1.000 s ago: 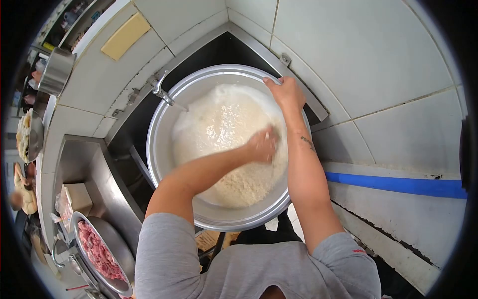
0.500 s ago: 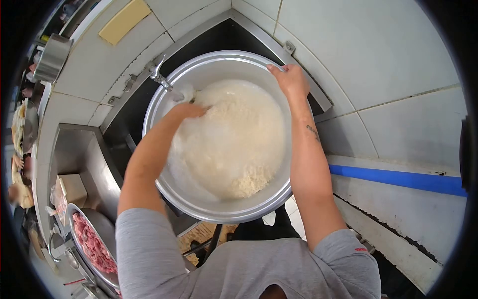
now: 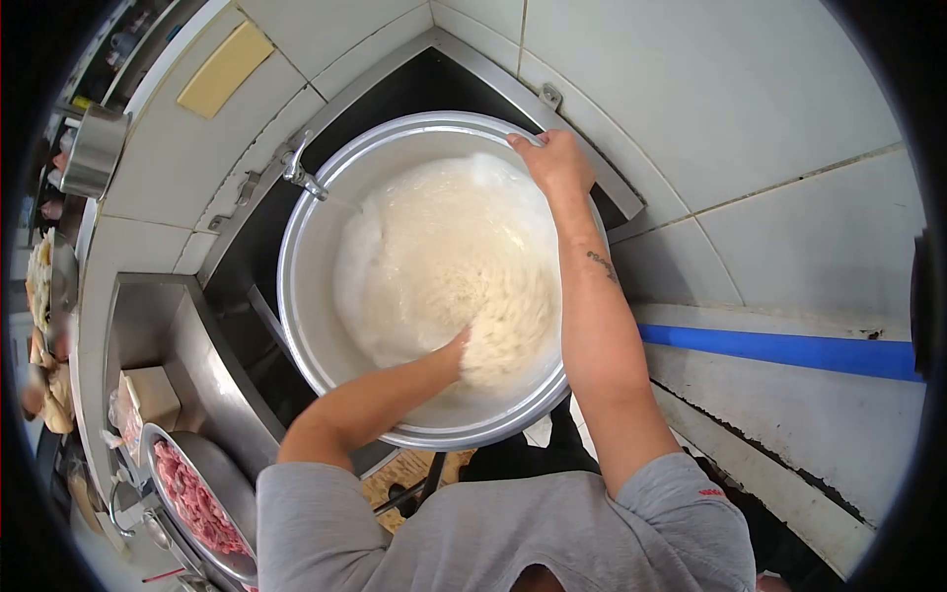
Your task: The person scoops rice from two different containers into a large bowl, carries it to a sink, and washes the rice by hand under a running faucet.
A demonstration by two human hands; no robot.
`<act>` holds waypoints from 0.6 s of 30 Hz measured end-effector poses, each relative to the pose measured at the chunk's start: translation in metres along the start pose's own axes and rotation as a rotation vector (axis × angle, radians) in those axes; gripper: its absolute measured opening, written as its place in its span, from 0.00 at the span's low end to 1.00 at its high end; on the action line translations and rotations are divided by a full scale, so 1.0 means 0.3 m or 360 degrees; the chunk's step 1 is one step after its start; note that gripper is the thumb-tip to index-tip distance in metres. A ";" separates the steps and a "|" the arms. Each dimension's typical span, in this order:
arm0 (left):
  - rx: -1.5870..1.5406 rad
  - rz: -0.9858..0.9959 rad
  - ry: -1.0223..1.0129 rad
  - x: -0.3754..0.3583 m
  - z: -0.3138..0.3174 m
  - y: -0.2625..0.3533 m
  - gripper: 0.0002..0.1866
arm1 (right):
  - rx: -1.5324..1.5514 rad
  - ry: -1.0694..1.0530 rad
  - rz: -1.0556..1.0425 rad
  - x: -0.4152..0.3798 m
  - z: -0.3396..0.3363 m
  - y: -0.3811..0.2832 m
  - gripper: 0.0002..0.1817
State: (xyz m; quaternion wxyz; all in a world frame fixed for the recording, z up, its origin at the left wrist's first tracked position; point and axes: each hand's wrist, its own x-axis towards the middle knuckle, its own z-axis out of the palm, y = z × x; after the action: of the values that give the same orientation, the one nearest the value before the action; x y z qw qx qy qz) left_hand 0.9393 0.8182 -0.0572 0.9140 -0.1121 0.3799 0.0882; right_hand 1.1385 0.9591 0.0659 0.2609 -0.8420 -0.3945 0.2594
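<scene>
The head view shows a large metal basin (image 3: 316,326) in a dark sink, full of rice (image 3: 444,257) in cloudy water. The right hand (image 3: 554,163) is closed around the far rim. The left hand (image 3: 483,340) is buried in the rice near the front right, so whether its fingers are open or closed cannot be told. A tap (image 3: 301,170) runs at the far left. No writing is readable.

The left hand (image 3: 473,347) is buried in the wet rice (image 3: 444,266), so its fingers cannot be seen. Left of the big pot (image 3: 306,316), the bowl of meat (image 3: 197,498) is cut off at the picture's bottom edge.
</scene>
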 end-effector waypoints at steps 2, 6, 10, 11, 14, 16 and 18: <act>0.0469 0.0325 0.0281 0.121 0.062 0.011 0.23 | -0.0009 0.0044 0.0001 -0.003 0.001 0.000 0.30; 0.3955 0.1579 0.0606 0.219 0.199 0.218 0.16 | 0.0039 0.0110 -0.0050 0.009 0.023 0.017 0.33; 0.4076 0.1732 0.1094 0.162 0.219 0.449 0.13 | 0.0019 0.0048 -0.0050 0.019 0.029 0.029 0.32; 0.4132 0.1465 0.1247 0.115 0.236 0.482 0.14 | 0.0013 0.0040 -0.0061 0.016 0.023 0.026 0.32; 0.4024 0.1154 0.1650 0.017 0.155 0.548 0.23 | 0.0011 0.0011 -0.0066 0.008 0.010 0.015 0.30; 0.3837 0.0897 0.1783 -0.068 0.124 0.507 0.30 | 0.0011 0.0004 -0.0056 0.008 0.006 0.013 0.30; 0.4085 0.1133 0.1831 -0.100 -0.009 0.458 0.37 | 0.0003 0.0006 -0.0045 0.010 0.010 0.018 0.29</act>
State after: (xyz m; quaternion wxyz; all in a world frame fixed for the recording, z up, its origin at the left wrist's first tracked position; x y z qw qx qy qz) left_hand 0.8826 0.9469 -0.0565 0.0369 0.8471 0.5100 -0.1445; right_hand 1.1411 0.9593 0.0595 0.2660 -0.8366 -0.4057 0.2545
